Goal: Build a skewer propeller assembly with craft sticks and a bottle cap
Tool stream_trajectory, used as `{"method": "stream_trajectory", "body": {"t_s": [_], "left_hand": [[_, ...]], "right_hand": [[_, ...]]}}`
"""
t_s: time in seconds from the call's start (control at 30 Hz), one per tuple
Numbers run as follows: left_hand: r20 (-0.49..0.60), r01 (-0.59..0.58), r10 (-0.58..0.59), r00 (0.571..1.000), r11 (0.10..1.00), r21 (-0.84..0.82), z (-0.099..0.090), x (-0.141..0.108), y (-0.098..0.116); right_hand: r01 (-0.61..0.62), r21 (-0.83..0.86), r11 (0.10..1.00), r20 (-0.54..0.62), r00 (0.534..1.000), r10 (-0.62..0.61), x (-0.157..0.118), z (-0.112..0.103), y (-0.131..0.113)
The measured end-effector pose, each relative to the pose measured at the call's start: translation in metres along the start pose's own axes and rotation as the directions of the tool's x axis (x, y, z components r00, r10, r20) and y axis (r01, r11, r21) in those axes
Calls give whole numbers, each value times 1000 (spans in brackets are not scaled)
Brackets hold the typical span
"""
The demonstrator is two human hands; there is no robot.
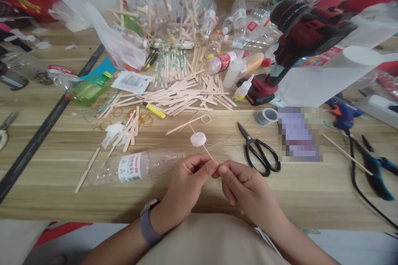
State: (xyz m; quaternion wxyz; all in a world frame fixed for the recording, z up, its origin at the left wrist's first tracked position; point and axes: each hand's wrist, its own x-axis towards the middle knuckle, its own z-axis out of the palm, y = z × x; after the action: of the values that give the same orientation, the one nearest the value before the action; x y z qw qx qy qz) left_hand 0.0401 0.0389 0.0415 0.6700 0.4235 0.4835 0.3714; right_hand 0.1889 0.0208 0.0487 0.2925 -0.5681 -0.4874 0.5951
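My left hand (194, 178) pinches the lower end of a thin wooden skewer (207, 152). The skewer passes through a round white cap (198, 139). Beyond the cap, a flat wooden stick (183, 124) lies at a slant across the skewer's far part, with a small ring (205, 119) by its upper end. My right hand (238, 182) has thumb and fingers pressed together beside the left fingertips, at the skewer's end; what lies between them is too small to make out. A clear plastic bottle (161, 161) lies on its side left of my left hand.
Black scissors (259, 149) lie right of my hands, near a tape roll (266, 116) and a blurred-out phone (300, 134). Loose craft sticks (183, 95), a yellow-handled cutter (155, 110) and a glue bottle (243, 90) are farther back. Blue pliers (377, 174) rest at the right.
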Motion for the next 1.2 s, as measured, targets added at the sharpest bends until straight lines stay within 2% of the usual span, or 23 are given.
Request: {"method": "stream_trajectory", "body": {"t_s": [0.17, 0.37, 0.47, 0.57, 0.67, 0.77, 0.87, 0.93, 1.0, 1.2], "left_hand": [[-13, 27, -26, 1000, 997, 76, -2, -1, 3], [-69, 57, -50, 996, 994, 98, -2, -1, 5], [-38, 74, -71, 997, 994, 77, -1, 0, 4], [-6, 66, -66, 998, 997, 46, -1, 1, 3], [2, 64, -64, 998, 997, 34, -2, 1, 1], [-14, 72, -71, 997, 995, 68, -3, 1, 1], [-13, 68, -67, 998, 991, 112, -4, 1, 1], [14, 68, -70, 997, 990, 126, -5, 1, 2], [36, 75, -81, 996, 988, 134, -5, 1, 1], [34, 97, -103, 994, 983, 157, -5, 2, 1]], "right_hand": [[-23, 29, 999, -7, 1000, 24, -1, -1, 5], [-76, 241, 968, -37, 995, 87, 3, -9, 7], [-162, 371, 915, 106, 986, 132, 7, -11, 2], [-313, 502, 806, 273, 942, 196, 11, -12, 0], [-386, 549, 742, 319, 917, 240, 13, -10, 5], [-335, 547, 767, 248, 940, 234, 14, -8, 12], [-130, 436, 890, 22, 991, 133, 13, -7, 14], [-11, 300, 954, -87, 995, 38, 14, -9, 13], [29, 241, 970, -85, 996, -9, 15, -11, 11], [121, 241, 963, -66, 992, -108, 19, -9, 9]]}}
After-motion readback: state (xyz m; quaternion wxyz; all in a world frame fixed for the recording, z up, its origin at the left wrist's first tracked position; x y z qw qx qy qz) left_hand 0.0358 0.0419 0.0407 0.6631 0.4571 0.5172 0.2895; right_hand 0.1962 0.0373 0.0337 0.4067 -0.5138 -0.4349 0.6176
